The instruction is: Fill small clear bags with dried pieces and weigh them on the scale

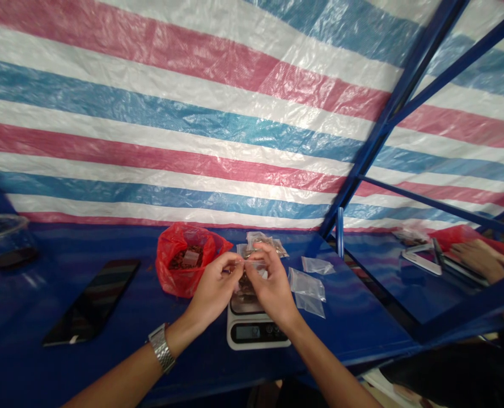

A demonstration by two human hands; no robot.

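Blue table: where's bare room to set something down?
Bare: between the black phone and the red bag; also between the flat clear bags and the dark strip at right. Crowded: the middle, where left hand and right hand are over the scale, filled bags just behind.

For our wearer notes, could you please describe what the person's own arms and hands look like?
The forearms have no visible sleeves, and the left hand and right hand are ungloved. A silver-coloured linked metal band, apparently a watch's, circles the left wrist; the right wrist shows none.
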